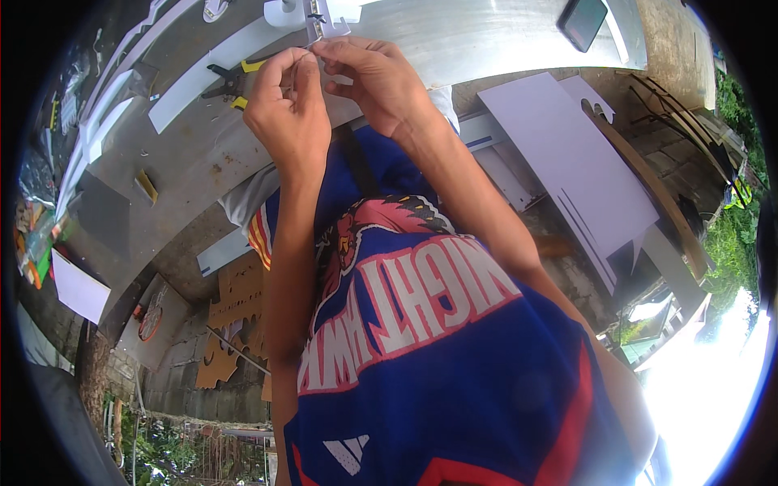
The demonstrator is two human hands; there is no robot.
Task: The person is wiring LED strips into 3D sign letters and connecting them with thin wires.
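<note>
Blue jersey [454,364], left hand [292,113] fingertip-close to right hand [379,85]

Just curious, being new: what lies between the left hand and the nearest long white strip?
A yellow-handled black tool lies between the left hand and strip in the head view.

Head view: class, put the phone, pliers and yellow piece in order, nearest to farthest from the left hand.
1. Pliers, just left of the left hand.
2. Yellow piece, farther left and lower.
3. Phone, at upper right.
</note>
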